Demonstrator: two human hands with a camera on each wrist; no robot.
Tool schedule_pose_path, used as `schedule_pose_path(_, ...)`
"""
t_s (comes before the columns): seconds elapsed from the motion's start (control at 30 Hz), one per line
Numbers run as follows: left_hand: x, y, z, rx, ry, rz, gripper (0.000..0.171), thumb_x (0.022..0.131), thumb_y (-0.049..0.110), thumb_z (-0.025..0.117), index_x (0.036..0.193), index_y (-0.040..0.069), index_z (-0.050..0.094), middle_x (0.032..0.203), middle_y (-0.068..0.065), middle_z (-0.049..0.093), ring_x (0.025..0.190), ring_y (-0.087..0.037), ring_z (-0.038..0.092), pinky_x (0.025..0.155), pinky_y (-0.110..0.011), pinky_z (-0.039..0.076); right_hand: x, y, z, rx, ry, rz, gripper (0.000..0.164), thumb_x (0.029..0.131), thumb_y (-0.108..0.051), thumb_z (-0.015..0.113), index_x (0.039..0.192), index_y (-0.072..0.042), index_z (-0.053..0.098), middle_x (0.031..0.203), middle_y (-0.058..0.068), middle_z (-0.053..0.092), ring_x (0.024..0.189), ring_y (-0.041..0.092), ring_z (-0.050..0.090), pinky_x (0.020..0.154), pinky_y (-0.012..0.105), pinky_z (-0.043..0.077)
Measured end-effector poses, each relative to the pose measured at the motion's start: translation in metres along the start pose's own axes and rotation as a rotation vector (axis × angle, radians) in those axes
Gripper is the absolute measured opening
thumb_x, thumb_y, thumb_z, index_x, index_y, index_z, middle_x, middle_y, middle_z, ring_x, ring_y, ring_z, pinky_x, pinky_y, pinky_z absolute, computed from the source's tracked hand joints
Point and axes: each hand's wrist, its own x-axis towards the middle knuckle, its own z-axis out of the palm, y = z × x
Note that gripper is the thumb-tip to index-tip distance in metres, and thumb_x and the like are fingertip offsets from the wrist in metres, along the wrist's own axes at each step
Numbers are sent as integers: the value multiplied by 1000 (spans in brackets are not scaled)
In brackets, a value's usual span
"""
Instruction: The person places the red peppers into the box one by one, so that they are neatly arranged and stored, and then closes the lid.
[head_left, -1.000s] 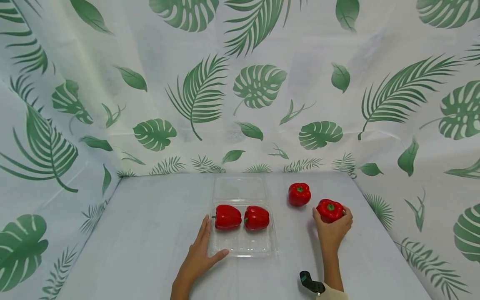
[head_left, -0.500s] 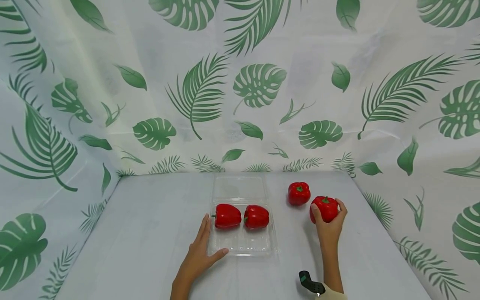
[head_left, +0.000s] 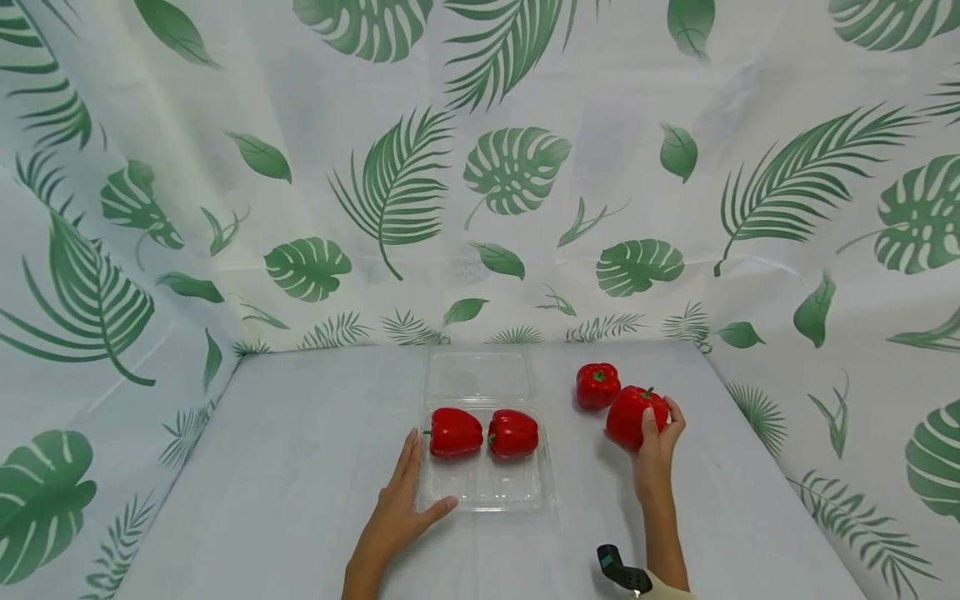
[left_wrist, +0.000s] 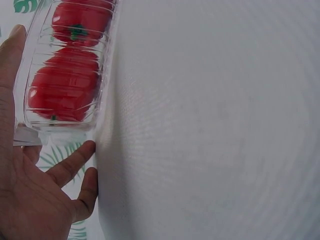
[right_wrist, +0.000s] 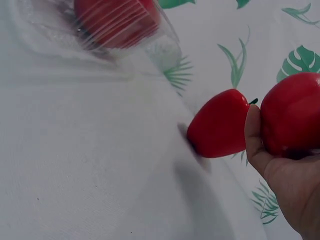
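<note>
A red bell pepper (head_left: 632, 417) with a green stem is gripped in my right hand (head_left: 657, 454), thumb on its near side, raised off the table. Behind it another red bell pepper (head_left: 597, 386) stands stem up on the table; it also shows in the right wrist view (right_wrist: 220, 125). Two red bell peppers, one at left (head_left: 456, 433) and one at right (head_left: 513, 434), lie on their sides in a clear plastic clamshell box (head_left: 487, 492). My left hand (head_left: 401, 512) rests at the box's left front corner, fingers along its side and thumb at the front edge.
The box's clear lid (head_left: 480, 375) lies folded back toward the rear wall. A white cloth with green leaf prints (head_left: 510, 275) hangs behind and at both sides of the white table (head_left: 300, 467). A black strap-like device (head_left: 622, 568) sits at my right wrist.
My right hand has lifted the bell pepper and moved it left, turning it so its side faces the camera. The left hand and the box have stayed put.
</note>
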Motion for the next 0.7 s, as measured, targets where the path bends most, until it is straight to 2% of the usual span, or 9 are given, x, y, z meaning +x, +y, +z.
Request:
schedule_pose_path(0.17, -1, 2, -1, 0, -2, -1, 107, 77, 63, 70, 158, 27, 10, 165, 15, 0, 151, -29, 21, 101, -82, 20, -5, -3, 5, 132, -61, -21, 64, 102, -19, 49, 150, -30, 9, 147, -9, 25, 133, 10, 30, 82, 17, 56)
schedule_pose_path(0.33, -1, 2, -1, 1, 1, -4, 107, 77, 64, 70, 158, 28, 11, 165, 14, 1, 150, -30, 23, 101, -82, 20, -13, -4, 15, 150, -138, -37, 65, 98, -10, 49, 149, -29, 13, 143, -10, 29, 130, 10, 34, 85, 18, 55)
schedule_pose_path(0.53, 0, 3, -1, 1, 9, 8, 107, 77, 64, 70, 158, 28, 11, 166, 13, 2, 150, -30, 23, 100, -82, 22, -23, 3, 26, -27, -235, -96, 70, 96, -11, 58, 152, -24, 17, 141, -6, 35, 127, 11, 40, 85, 19, 55)
schedule_pose_path(0.7, -3, 4, -3, -14, 5, 17, 107, 77, 62, 71, 158, 26, 11, 165, 15, 2, 151, -28, 21, 101, -82, 20, -28, 11, 32, -177, -267, -148, 71, 93, -13, 64, 152, -18, 25, 143, 1, 37, 122, 4, 46, 84, 14, 53)
